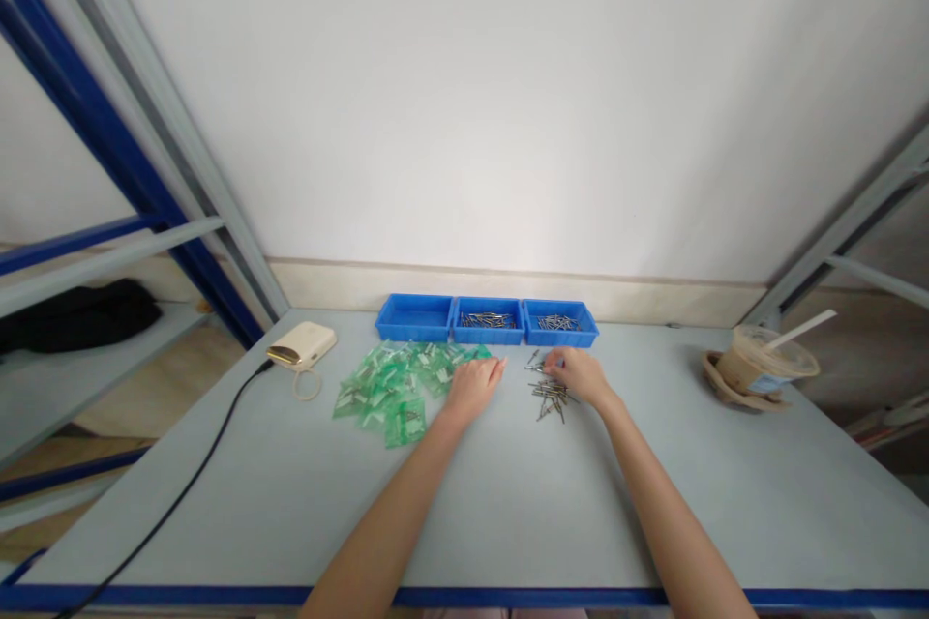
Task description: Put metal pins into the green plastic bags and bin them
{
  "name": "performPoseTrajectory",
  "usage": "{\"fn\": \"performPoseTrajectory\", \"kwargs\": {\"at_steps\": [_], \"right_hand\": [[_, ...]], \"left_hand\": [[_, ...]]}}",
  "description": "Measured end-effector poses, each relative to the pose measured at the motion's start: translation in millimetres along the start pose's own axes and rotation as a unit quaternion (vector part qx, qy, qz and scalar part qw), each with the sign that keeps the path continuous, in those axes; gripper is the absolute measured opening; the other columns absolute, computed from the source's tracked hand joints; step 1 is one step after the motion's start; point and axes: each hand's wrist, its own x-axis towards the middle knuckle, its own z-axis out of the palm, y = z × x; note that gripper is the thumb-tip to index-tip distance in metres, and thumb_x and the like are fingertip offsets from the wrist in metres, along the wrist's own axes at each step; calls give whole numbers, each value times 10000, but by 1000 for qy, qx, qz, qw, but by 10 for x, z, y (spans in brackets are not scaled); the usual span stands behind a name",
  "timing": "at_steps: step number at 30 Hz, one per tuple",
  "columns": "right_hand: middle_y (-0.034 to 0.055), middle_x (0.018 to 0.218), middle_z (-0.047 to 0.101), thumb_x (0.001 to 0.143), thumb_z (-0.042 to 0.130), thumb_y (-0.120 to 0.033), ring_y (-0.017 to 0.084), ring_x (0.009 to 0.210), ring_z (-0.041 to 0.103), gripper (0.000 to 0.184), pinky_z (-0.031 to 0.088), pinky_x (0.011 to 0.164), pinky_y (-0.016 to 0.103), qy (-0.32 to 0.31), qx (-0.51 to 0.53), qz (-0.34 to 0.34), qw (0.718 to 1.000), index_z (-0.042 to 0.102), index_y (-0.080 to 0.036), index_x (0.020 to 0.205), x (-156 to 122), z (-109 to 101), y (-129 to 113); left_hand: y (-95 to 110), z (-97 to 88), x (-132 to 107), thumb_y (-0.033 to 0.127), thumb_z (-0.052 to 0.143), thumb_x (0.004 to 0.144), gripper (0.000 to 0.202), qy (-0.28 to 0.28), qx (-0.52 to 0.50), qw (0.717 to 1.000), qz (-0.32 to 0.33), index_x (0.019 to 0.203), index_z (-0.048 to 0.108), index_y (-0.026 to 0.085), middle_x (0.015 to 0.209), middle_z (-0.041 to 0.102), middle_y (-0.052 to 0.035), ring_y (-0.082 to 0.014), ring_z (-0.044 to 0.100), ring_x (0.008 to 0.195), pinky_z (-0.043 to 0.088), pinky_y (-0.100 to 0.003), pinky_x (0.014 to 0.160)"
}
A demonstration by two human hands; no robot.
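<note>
The middle tray (489,337) held a layer of thin metal pieces, and everything else on the table (500,503) could be placed from it. Nearer the person than the middle tray and to its right lay the metal pins (551,394), heaped loosely and pointing several ways, with a few loose pins (534,361) between that heap and the right tray (560,339). The right hand (572,370) was bent down over these, thumb and fingers drawn together at the tips; whether a pin was between them could not be told. The left hand (475,387) rested just in front of the middle tray, fingers curled in, touching or almost touching the edge of the green bags (377,387), which spread to the front left of that tray; whether it gripped anything was hidden. For work on such a tangle, a light fingertip pinch on one pin near its middle seemed best, lifting straight up rather than dragging, since crossed pins would likely pull their neighbours along. Keeping the loose few apart from the heap would probably make single picks easier, and a steady left hand would help keep the slippery-looking bags from sliding among the pins.
</note>
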Motion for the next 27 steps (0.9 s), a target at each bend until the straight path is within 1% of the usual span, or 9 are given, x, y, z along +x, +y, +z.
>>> {"fn": "performPoseTrajectory", "kwargs": {"at_steps": [2, 5, 8, 10, 13, 16, 18, 23, 27], "right_hand": [[15, 802, 661, 776, 509, -320, 169, 739, 585, 173, 384, 632, 251, 35, 62, -15, 997, 638, -211, 815, 30, 44, -76], [13, 790, 655, 779, 499, -376, 152, 707, 573, 230, 407, 659, 256, 31, 175, -65, 982, 630, -193, 825, 40, 146, -166], [9, 715, 638, 751, 535, -382, 132, 645, 550, 232, 419, 622, 242, -7, 265, -94, 960, 620, -171, 794, 19, 264, -197], [0, 675, 628, 733, 560, -385, 116, 570, 528, 250, 415, 551, 225, -19, 321, -79, 944, 594, -163, 844, 2, 324, -190], [-9, 642, 616, 725, 570, -406, 98, 493, 493, 285, 404, 480, 210, -26, 377, -51, 925, 559, -159, 867, -18, 351, -176], [13, 709, 634, 711, 588, -409, 98, 524, 516, 285, 425, 515, 216, -28, 377, -60, 924, 591, -152, 834, -46, 305, -190], [22, 744, 647, 713, 590, -392, 104, 541, 536, 269, 430, 546, 225, -19, 345, -71, 936, 626, -156, 837, -73, 253, -215], [-14, 517, 589, 786, 508, -365, 123, 491, 546, 241, 411, 560, 231, 22, 251, -54, 966, 664, -182, 784, -137, 160, -280], [-20, 525, 598, 813, 479, -372, 119, 478, 548, 265, 398, 558, 222, 7, 237, -63, 970, 665, -187, 776, -156, 132, -310]], "left_hand": [[-19, 1, 0, 361, 362, 907, 281, 26, -14, 999, 31, 966, 566, 177, 843, 620, -40, -166, 575, 797, 403, -265, 708], [-25, 14, 5, 337, 453, 874, 300, 51, -20, 993, 105, 1144, 460, 207, 1071, 557, -49, -171, 509, 994, 386, -291, 828], [-1, 28, 9, 282, 463, 874, 212, 27, 16, 988, 149, 1067, 516, 214, 1064, 549, -42, -175, 496, 992, 368, -304, 823], [22, 27, 10, 265, 446, 883, 159, 11, 34, 986, 164, 965, 567, 203, 953, 573, -33, -168, 513, 921, 358, -300, 789], [47, 7, 8, 287, 413, 899, 210, 9, 42, 983, 179, 866, 599, 194, 815, 574, -22, -156, 518, 823, 340, -299, 759], [54, -16, 4, 286, 368, 917, 261, 23, 38, 985, 168, 850, 599, 183, 797, 582, -28, -153, 515, 793, 332, -301, 752], [51, -19, 3, 272, 343, 925, 284, 28, 35, 987, 152, 833, 592, 173, 786, 588, -33, -155, 517, 787, 334, -299, 748], [32, 10, 4, 286, 379, 914, 227, 25, 19, 987, 157, 909, 577, 175, 822, 615, -27, -152, 535, 794, 345, -291, 752], [12, 29, 6, 265, 412, 902, 198, 40, 11, 987, 152, 861, 582, 172, 795, 623, -19, -150, 553, 777, 351, -285, 739]]}}
